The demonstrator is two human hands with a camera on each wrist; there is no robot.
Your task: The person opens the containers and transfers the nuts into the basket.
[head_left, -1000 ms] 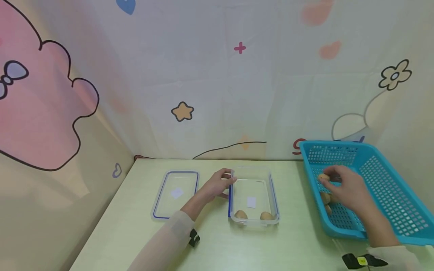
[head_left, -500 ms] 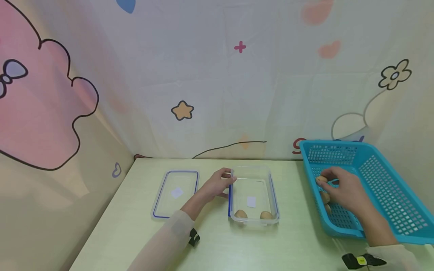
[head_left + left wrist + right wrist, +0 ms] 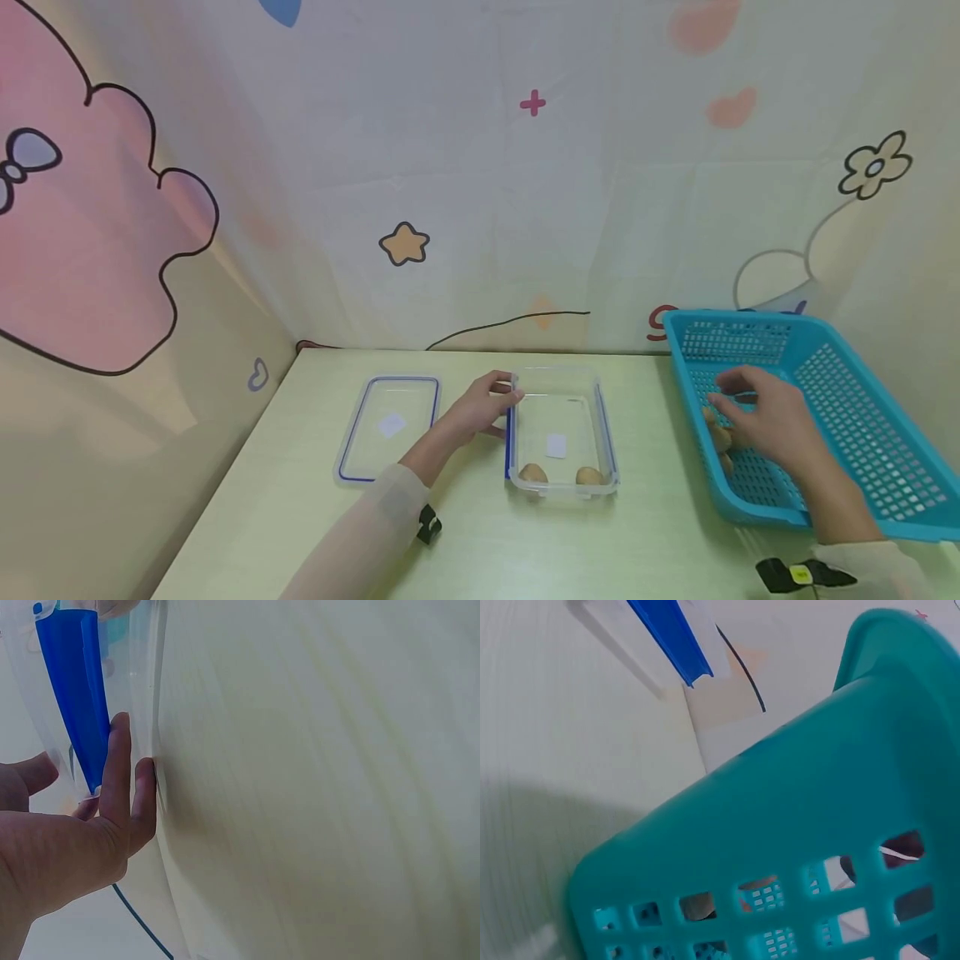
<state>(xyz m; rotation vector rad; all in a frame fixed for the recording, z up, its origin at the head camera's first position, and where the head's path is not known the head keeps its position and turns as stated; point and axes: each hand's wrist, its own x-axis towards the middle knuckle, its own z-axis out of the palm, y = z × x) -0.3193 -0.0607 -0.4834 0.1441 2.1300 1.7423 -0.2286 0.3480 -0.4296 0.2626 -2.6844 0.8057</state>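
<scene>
A clear lidless box (image 3: 556,495) with blue side clasps holds two small round tan-brown things (image 3: 534,474), walnut-like in size and colour; their exact kind is unclear. My left hand (image 3: 480,410) grips its left side near the far end, thumb and fingers at the wall. In the left wrist view, fingers (image 3: 118,769) lie against that wall beside the blue clasp (image 3: 75,682). Inside the blue basket (image 3: 678,367), my right hand (image 3: 768,421) hovers, thumb and forefinger apart with nothing between. Several similar round things (image 3: 722,439) lie below it, partly hidden. The basket wall (image 3: 780,802) blocks most of the right wrist view.
Left of the box lies a clear lid (image 3: 390,429) with a blue seal, flat on the pale table (image 3: 480,550). A printed curtain (image 3: 480,183) hangs along the back edge. The basket stands at the right.
Earlier, my right fingers pinched one round tan-brown thing in the basket. Now it lies by the basket's left wall and the fingers have come off it. The left hand and box stay put.
</scene>
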